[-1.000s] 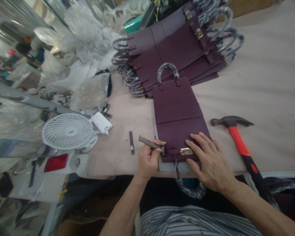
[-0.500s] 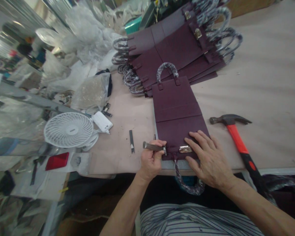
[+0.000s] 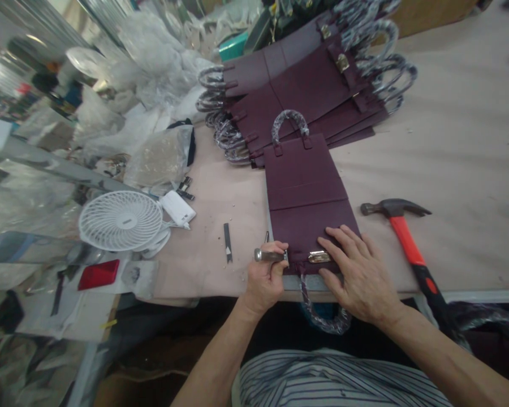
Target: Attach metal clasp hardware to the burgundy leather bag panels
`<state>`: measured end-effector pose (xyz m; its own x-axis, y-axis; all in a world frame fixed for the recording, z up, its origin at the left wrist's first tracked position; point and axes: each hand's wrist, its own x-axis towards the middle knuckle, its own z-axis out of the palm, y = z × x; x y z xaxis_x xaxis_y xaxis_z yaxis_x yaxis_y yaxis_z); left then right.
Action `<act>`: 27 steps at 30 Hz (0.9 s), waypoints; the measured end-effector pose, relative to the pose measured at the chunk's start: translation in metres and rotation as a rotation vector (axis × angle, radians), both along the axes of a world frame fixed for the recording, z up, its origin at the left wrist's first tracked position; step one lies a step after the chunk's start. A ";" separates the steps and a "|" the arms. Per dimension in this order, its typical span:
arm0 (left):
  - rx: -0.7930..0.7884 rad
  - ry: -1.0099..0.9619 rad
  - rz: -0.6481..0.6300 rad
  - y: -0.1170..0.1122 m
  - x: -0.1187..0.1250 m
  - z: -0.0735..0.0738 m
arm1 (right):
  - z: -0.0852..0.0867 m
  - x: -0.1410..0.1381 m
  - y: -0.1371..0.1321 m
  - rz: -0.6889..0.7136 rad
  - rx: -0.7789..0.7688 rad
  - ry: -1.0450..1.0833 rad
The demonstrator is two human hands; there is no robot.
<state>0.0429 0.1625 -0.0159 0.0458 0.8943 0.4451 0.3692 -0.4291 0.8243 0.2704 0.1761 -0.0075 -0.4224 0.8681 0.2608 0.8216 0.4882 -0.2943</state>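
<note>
A flat purple bag panel (image 3: pixel 305 192) with wrapped handles lies on the table in front of me. My left hand (image 3: pixel 265 280) is closed round a short metal punch (image 3: pixel 270 255), whose tip rests at the panel's near left corner. My right hand (image 3: pixel 358 274) lies flat with its fingers spread on the panel's near edge, just beside a gold clasp (image 3: pixel 319 257). One wrapped handle (image 3: pixel 322 316) hangs over the table's front edge below my hands.
A red-handled hammer (image 3: pixel 407 240) lies right of the panel. A stack of like purple panels (image 3: pixel 314 85) sits behind it. To the left are a small metal tool (image 3: pixel 227 242), a white fan (image 3: pixel 121 220), a white charger (image 3: pixel 177 208) and plastic bags (image 3: pixel 156 158).
My left hand has swung the punch from a slant to nearly level and shifted it right against the panel's corner. My right hand stays pressed on the panel.
</note>
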 end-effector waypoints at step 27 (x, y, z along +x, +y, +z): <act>-0.221 -0.398 0.068 -0.003 -0.002 -0.007 | -0.001 0.000 0.000 0.006 0.010 -0.006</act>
